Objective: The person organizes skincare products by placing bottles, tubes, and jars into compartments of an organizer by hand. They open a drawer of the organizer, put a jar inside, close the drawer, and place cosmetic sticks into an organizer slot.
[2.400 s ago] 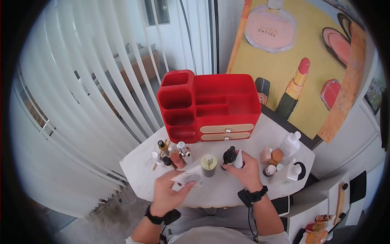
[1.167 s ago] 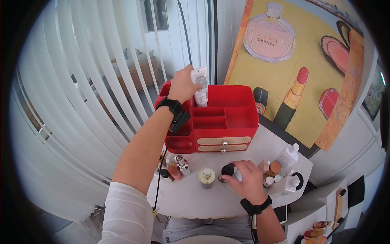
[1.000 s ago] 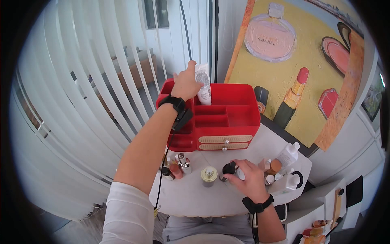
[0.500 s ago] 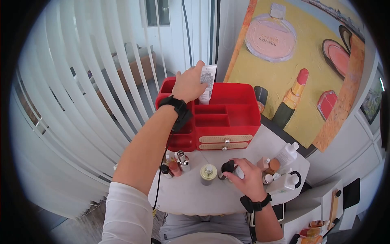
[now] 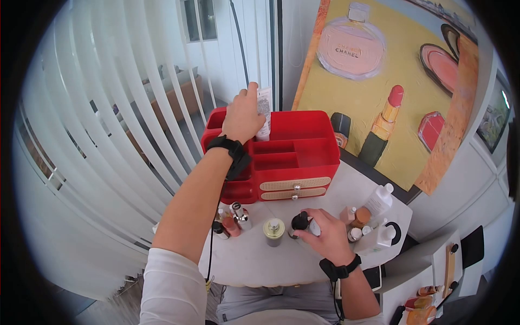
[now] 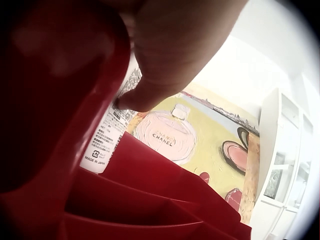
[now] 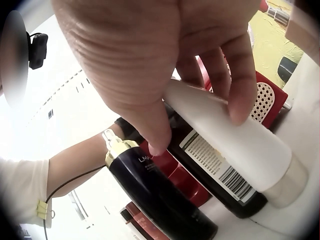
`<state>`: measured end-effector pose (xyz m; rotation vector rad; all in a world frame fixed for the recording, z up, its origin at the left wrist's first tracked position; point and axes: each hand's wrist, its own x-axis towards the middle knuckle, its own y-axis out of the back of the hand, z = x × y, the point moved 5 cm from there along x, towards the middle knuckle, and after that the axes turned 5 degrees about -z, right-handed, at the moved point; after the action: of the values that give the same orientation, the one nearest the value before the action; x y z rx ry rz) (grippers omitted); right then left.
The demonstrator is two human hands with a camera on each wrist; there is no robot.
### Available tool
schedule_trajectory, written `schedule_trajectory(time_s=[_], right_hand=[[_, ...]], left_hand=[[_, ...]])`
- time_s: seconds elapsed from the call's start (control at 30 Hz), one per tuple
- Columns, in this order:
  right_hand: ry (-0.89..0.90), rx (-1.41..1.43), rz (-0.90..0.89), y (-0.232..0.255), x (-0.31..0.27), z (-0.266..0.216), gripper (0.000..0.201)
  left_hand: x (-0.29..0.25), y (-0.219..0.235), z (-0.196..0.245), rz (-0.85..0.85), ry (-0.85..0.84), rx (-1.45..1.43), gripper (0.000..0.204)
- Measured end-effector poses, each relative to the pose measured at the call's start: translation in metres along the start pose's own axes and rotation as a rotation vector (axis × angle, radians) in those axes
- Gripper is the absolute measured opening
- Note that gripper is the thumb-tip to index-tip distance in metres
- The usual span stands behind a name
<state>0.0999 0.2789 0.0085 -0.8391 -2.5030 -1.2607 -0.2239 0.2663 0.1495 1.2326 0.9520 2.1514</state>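
Observation:
In the head view my left hand (image 5: 242, 118) holds a printed white tube (image 5: 264, 115) upright in the rear left compartment of the red organizer (image 5: 303, 174). The left wrist view shows the thumb against the lower part of this tube (image 6: 106, 137). At the table's middle, my right hand (image 5: 329, 237) grips a second white tube (image 5: 314, 227) together with a black bottle (image 5: 299, 222). Seen from the right wrist, fingers lie over the second tube (image 7: 232, 137) and the thumb touches the black bottle (image 7: 200, 160); a gold-necked dark bottle (image 7: 157, 192) stands alongside.
Small bottles (image 5: 231, 226) cluster left of the gold-topped bottle (image 5: 273, 232). White bottles (image 5: 379, 201) and small jars stand at the table's right side. Behind the organizer are vertical blinds (image 5: 124, 135) and a large painting (image 5: 346, 97). A cable hangs from the left wrist.
From above the table's front, my left hand has moved up and away to the organizer, taking the printed tube into its rear compartment. My right hand has stayed around the black bottle.

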Motion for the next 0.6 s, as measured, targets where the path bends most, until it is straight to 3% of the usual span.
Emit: schedule_trajectory(time_s=[0.1,0.17,0.2,0.23,0.3,0.33,0.43,0.47,0.5,0.53,0.57,0.6], right_hand=[[0.010,-0.005,0.003,-0.001,0.001,-0.002,0.051],[0.021,-0.015,0.000,-0.002,0.001,0.000,0.051],[0.017,-0.003,0.008,-0.003,0.001,0.002,0.052],[0.017,0.008,0.015,-0.004,0.001,0.004,0.052],[0.019,0.010,-0.004,-0.006,0.001,0.006,0.052],[0.024,0.016,0.009,-0.005,0.001,0.005,0.052],[0.034,0.024,0.015,-0.007,0.001,0.006,0.052],[0.044,0.022,0.013,-0.007,0.000,0.007,0.051],[0.038,0.021,0.009,-0.007,0.000,0.006,0.051],[0.027,0.033,-0.003,-0.007,0.001,0.005,0.051],[0.020,0.042,-0.014,-0.008,0.002,0.006,0.051],[0.021,0.037,-0.017,-0.008,0.003,0.005,0.051]], left_hand=[[-0.005,0.001,0.001,0.003,-0.027,-0.006,0.078],[-0.005,0.009,0.005,0.140,-0.127,-0.111,0.087],[-0.007,0.013,0.004,0.256,-0.196,-0.131,0.083],[-0.009,0.013,0.003,0.253,-0.175,-0.141,0.083],[-0.024,0.034,0.011,0.462,-0.337,-0.204,0.066],[-0.036,0.042,0.021,0.455,-0.378,-0.198,0.046],[-0.102,0.058,0.065,-0.104,-0.273,-0.453,0.024],[-0.128,0.058,0.074,-0.204,-0.366,-0.477,0.026],[-0.154,0.066,0.086,-0.457,-0.192,-0.447,0.033],[-0.177,0.057,0.083,-0.402,-0.349,-0.356,0.040],[-0.197,0.053,0.085,-0.502,-0.226,-0.369,0.048],[-0.213,0.046,0.083,-0.524,-0.214,-0.336,0.054]])
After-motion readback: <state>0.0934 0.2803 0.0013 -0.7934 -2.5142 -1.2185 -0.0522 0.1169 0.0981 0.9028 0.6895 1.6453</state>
